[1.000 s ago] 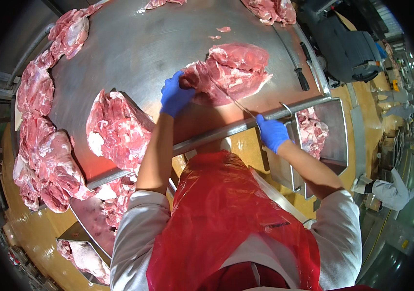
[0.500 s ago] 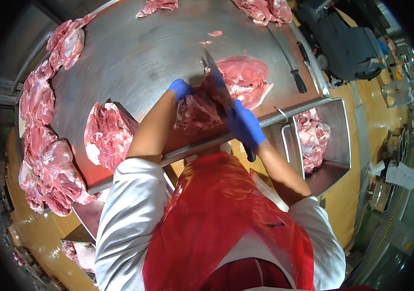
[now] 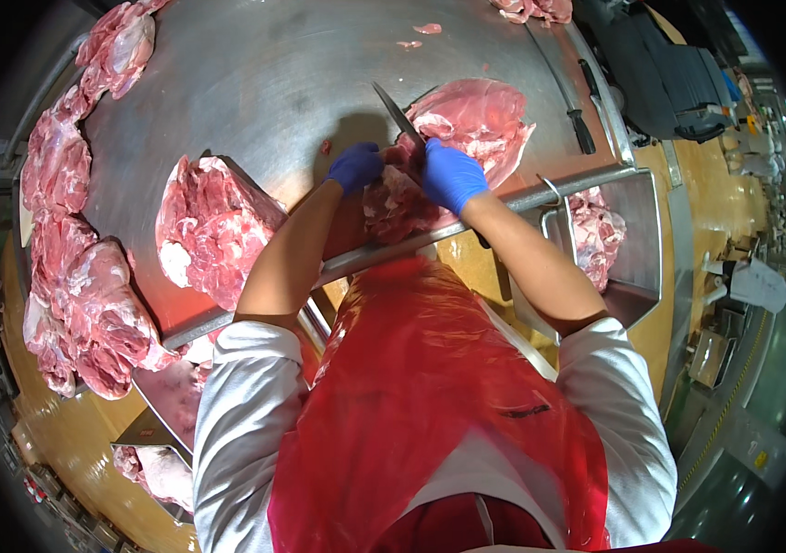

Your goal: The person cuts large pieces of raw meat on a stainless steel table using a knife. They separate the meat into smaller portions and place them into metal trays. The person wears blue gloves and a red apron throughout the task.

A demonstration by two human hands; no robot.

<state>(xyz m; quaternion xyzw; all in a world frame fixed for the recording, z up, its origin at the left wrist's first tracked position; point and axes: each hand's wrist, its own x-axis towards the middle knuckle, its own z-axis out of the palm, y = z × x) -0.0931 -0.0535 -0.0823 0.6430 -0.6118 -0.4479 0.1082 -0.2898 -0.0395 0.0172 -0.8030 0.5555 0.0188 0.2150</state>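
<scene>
Meat joint: the raw meat joint [image 3: 490,115] lies on the stainless surface [image 3: 259,101] toward 1 o'clock of the view; a darker flap [image 3: 402,195] spreads at its 7 o'clock side, near the rail [image 3: 504,202].
Right grip: the right hand [image 3: 453,175] is closed around the handle of a butcher's knife [image 3: 396,110], whose blade points to 11 o'clock; whether the edge touches meat is unclear.
Left grip: the left hand [image 3: 356,168] sits at the flap's 10 o'clock edge, fingers curled; I cannot tell whether they pinch it.
Blade control: short, light strokes suit this soft flesh best — a hard push could overshoot toward the left hand, at 9 o'clock of the knife hand.
Flap tension: a steady pull toward 8 o'clock should open the seam and show the edge where to run; fingertips are safest tucked back from the blade.
Footing: the flap is close to the rail, so working it a little toward 12 o'clock would give more support.
Edge care: a sharpening steel [image 3: 581,132] lies at 2 o'clock, within reach if the blade drags.
Neighbour: a second joint [image 3: 213,226] rests toward 10 o'clock — well apart from the cutting.
</scene>
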